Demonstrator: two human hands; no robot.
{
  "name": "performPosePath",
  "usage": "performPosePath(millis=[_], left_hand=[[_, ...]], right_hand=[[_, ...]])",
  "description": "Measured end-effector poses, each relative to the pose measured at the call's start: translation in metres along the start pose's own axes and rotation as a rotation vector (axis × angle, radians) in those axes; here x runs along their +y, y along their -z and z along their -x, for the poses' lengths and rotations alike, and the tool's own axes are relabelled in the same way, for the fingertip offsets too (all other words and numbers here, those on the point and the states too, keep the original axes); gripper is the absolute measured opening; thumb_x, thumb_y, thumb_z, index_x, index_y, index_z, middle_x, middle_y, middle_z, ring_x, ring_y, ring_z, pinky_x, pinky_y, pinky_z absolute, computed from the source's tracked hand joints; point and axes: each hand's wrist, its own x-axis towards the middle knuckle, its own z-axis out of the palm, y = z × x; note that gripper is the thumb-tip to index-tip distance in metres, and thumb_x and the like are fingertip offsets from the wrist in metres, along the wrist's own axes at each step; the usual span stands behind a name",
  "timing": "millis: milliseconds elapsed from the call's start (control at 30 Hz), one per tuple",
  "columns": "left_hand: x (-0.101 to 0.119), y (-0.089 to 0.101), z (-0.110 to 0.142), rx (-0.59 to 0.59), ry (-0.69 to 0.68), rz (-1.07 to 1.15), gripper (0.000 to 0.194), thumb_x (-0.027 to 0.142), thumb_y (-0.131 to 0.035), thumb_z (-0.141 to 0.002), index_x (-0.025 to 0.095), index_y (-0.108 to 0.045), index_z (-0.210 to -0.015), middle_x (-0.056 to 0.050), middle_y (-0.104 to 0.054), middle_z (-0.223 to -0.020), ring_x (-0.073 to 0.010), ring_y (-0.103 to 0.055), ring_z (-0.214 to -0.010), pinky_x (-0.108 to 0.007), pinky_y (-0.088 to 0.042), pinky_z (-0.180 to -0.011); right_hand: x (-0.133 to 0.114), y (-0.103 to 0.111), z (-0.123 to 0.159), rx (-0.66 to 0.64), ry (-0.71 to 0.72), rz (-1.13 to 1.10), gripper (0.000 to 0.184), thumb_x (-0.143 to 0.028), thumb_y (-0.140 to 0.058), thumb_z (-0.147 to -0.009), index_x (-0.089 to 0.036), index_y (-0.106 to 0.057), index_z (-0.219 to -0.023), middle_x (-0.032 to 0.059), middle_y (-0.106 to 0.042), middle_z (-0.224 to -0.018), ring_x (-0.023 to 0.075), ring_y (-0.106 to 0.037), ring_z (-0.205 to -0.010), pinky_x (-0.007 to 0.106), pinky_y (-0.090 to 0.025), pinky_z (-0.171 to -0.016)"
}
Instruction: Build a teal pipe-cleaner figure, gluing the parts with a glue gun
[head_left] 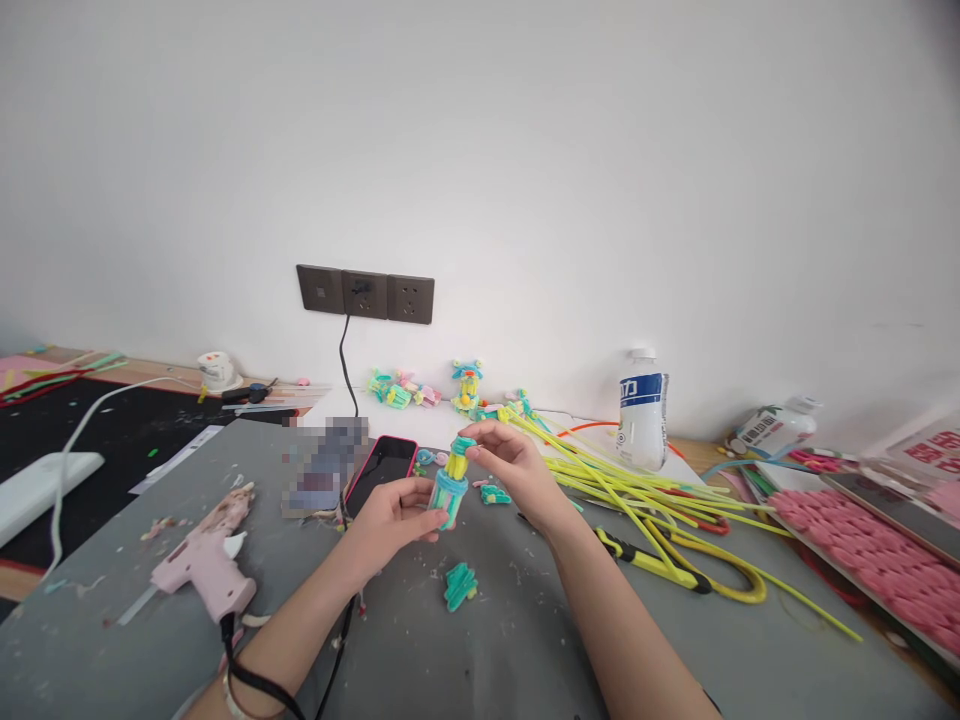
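Between my hands, above the grey mat, is a small pipe-cleaner figure (448, 493) with a teal and pale blue lower part and a yellow upper part topped in teal. My left hand (399, 512) is closed around its lower part. Thumb and fingertips of my right hand (510, 462) pinch the teal top. Below the hands lies a loose teal pipe-cleaner piece (460, 586) with a bit of yellow. Another teal piece (495, 495) rests just under my right hand.
A pink glue gun (206, 570) lies at left, its cord running under my left arm. Behind are a phone (384, 468) and finished pipe-cleaner figures (466, 388). To the right are yellow stems (622, 480), a yellow-black cutter (649, 560) and a white bottle (643, 415).
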Motion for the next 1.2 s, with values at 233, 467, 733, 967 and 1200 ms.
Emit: performPosePath(millis=[233, 467, 733, 967, 1200], left_hand=[[-0.002, 0.002, -0.001, 0.004, -0.016, 0.006, 0.046, 0.047, -0.085, -0.068, 0.015, -0.072, -0.099, -0.01, -0.077, -0.098, -0.0263, -0.073, -0.093, -0.029, -0.055, -0.073], [-0.002, 0.001, -0.003, 0.044, -0.026, 0.024, 0.051, 0.048, -0.087, -0.064, 0.014, -0.073, -0.098, -0.01, -0.076, -0.095, -0.0241, -0.07, -0.086, -0.031, -0.055, -0.073], [-0.001, 0.001, -0.002, 0.043, -0.053, 0.015, 0.046, 0.048, -0.086, -0.066, 0.014, -0.073, -0.094, -0.008, -0.076, -0.087, -0.0205, -0.067, -0.077, -0.03, -0.052, -0.071], [-0.001, 0.002, -0.002, 0.062, -0.059, 0.012, 0.045, 0.047, -0.085, -0.067, 0.015, -0.075, -0.096, -0.011, -0.077, -0.095, -0.0243, -0.07, -0.084, -0.033, -0.052, -0.077], [-0.005, 0.004, -0.003, 0.055, -0.07, 0.005, 0.041, 0.043, -0.085, -0.07, 0.015, -0.074, -0.097, -0.01, -0.078, -0.095, -0.0238, -0.07, -0.086, -0.032, -0.053, -0.079]], right_hand=[[-0.002, -0.002, 0.0, -0.002, -0.034, -0.002, 0.024, -0.046, -0.075, -0.082, -0.027, -0.071, -0.095, 0.004, -0.065, -0.096, 0.0183, -0.059, -0.083, 0.02, -0.046, -0.048], [-0.006, -0.006, 0.001, 0.022, -0.018, 0.036, 0.027, -0.047, -0.074, -0.081, -0.025, -0.069, -0.095, 0.0052, -0.065, -0.099, 0.0156, -0.055, -0.073, 0.02, -0.045, -0.044], [-0.012, -0.009, 0.002, 0.026, 0.027, 0.09, 0.025, -0.046, -0.074, -0.081, -0.024, -0.07, -0.093, 0.0058, -0.066, -0.098, 0.0161, -0.054, -0.072, 0.023, -0.048, -0.049], [-0.011, -0.008, 0.003, 0.027, 0.037, 0.099, 0.025, -0.046, -0.073, -0.082, -0.025, -0.07, -0.094, 0.0062, -0.067, -0.097, 0.0206, -0.06, -0.085, 0.025, -0.048, -0.052], [-0.012, -0.008, 0.002, -0.008, 0.053, 0.129, 0.02, -0.04, -0.073, -0.083, -0.025, -0.069, -0.094, 0.0051, -0.067, -0.098, 0.0203, -0.06, -0.088, 0.028, -0.05, -0.062]])
